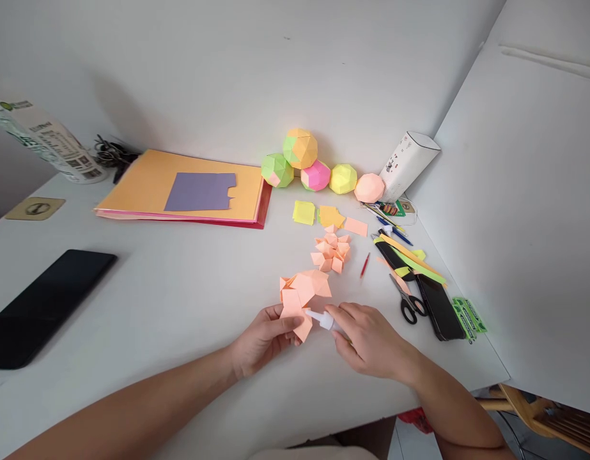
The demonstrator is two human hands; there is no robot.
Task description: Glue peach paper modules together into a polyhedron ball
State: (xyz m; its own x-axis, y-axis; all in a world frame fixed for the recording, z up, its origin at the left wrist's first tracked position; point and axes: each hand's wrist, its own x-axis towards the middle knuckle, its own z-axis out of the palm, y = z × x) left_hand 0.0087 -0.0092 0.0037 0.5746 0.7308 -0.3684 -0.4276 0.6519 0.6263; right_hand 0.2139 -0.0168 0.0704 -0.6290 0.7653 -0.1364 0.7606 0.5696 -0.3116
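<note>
My left hand (264, 338) pinches the lower edge of a peach folded-paper piece (302, 289), made of joined flat facets and partly curved. In my right hand (369, 338) is a white glue bottle (326, 320), its narrow nozzle pointing left and reaching the lower flap of the paper piece. Whether the tip touches the paper I cannot tell. My right fingers wrap round the bottle and hide most of its body. Just beyond the paper piece lies a pile of small folded peach paper units (331, 250).
Several paper balls (300, 148) stand against the wall. Coloured paper sheets (146, 182) lie at the back left, a black tablet-like device (50, 306) at the left. To the right are scissors (410, 303), a black phone (441, 308) and a red pencil (365, 265).
</note>
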